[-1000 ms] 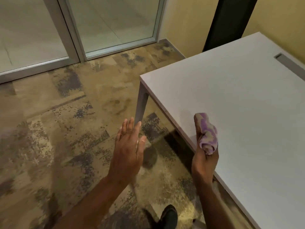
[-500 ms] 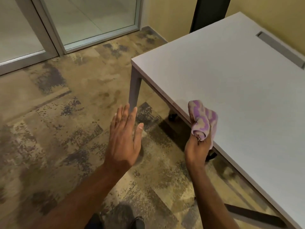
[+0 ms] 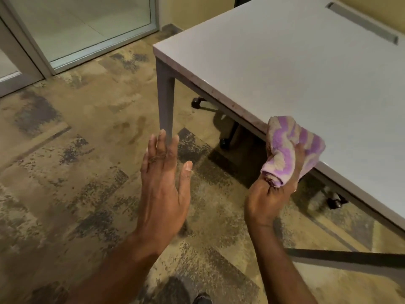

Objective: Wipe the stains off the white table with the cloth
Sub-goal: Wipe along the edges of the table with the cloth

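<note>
The white table (image 3: 295,69) fills the upper right, its near edge running diagonally down to the right. Small reddish specks dot that edge near the corner. My right hand (image 3: 266,200) is closed around a bunched purple-and-cream cloth (image 3: 289,148), holding it up at the table's near edge; the cloth's top overlaps the tabletop rim. My left hand (image 3: 163,185) hovers flat over the carpet to the left of the table, fingers extended and apart, holding nothing.
A grey table leg (image 3: 165,99) stands just beyond my left fingertips. Chair casters (image 3: 197,103) sit under the table. Glass door panels (image 3: 87,25) line the far wall. Patterned carpet (image 3: 65,172) covers the floor. A cable slot (image 3: 361,23) runs along the tabletop's far side.
The view has shifted, so the table sits higher and further right. My right hand has brought the cloth to the table's near edge and spread it slightly. The left hand stays open over the floor.
</note>
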The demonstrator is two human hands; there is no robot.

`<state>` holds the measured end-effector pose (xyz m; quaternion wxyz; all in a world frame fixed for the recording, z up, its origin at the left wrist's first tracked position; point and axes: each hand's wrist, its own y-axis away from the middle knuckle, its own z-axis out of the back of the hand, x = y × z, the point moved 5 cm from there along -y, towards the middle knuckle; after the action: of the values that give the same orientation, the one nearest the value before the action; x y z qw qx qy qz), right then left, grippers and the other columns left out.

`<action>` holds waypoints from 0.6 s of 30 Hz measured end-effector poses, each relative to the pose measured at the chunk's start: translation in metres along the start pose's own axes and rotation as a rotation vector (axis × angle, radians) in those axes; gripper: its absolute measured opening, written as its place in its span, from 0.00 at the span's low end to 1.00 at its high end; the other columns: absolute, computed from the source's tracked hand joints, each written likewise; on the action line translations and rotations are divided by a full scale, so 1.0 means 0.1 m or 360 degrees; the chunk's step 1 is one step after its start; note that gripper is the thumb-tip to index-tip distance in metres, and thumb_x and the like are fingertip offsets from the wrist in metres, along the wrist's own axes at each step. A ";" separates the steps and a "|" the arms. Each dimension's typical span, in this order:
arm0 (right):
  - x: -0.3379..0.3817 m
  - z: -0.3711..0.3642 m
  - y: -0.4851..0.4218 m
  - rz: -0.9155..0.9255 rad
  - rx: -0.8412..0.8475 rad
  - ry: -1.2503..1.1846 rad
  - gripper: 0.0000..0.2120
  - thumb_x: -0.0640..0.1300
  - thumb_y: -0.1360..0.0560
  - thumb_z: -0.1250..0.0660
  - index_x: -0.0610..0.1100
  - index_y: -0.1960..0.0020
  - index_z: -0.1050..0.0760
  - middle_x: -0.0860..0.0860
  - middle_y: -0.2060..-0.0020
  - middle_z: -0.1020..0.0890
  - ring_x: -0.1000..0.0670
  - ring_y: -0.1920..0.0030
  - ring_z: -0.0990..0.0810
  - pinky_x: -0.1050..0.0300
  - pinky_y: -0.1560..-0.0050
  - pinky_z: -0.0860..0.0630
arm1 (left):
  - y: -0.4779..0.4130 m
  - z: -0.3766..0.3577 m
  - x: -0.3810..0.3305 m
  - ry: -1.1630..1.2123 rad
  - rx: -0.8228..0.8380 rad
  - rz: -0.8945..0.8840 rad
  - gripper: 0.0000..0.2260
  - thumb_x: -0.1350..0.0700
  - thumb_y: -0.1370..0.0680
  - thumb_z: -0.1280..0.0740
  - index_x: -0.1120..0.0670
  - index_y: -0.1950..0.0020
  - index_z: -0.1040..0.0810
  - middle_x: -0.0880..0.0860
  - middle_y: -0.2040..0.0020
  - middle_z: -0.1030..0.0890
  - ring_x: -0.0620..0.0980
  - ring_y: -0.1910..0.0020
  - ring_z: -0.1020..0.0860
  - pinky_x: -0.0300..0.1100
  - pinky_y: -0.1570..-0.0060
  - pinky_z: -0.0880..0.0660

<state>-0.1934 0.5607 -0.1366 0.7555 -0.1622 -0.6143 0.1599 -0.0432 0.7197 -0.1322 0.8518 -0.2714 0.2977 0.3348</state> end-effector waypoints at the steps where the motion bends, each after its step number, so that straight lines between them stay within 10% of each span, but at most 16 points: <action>1: -0.02 -0.05 0.01 0.0063 -0.0023 0.0018 0.33 0.29 0.26 0.42 0.49 0.23 0.39 0.35 0.24 0.35 0.37 0.21 0.38 0.37 0.21 0.41 | 0.00 -0.03 0.05 -0.0001 0.0001 -0.0015 0.29 0.40 0.15 0.55 0.50 0.17 0.48 0.50 0.16 0.51 0.46 0.17 0.57 0.43 0.19 0.58; 18: -0.33 -0.45 -0.02 0.0467 -0.0421 0.0620 0.24 0.48 0.17 0.38 0.40 0.24 0.30 0.33 0.21 0.39 0.36 0.19 0.44 0.34 0.20 0.48 | -0.36 -0.33 0.35 0.0160 -0.0037 -0.0318 0.26 0.52 0.16 0.42 0.57 0.19 0.40 0.56 0.16 0.45 0.51 0.16 0.53 0.60 0.20 0.46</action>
<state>-0.1554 0.5426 -0.1731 0.8003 -0.3745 -0.4429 0.1519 -0.0068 0.6896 -0.1687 0.8618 -0.3260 0.3077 0.2375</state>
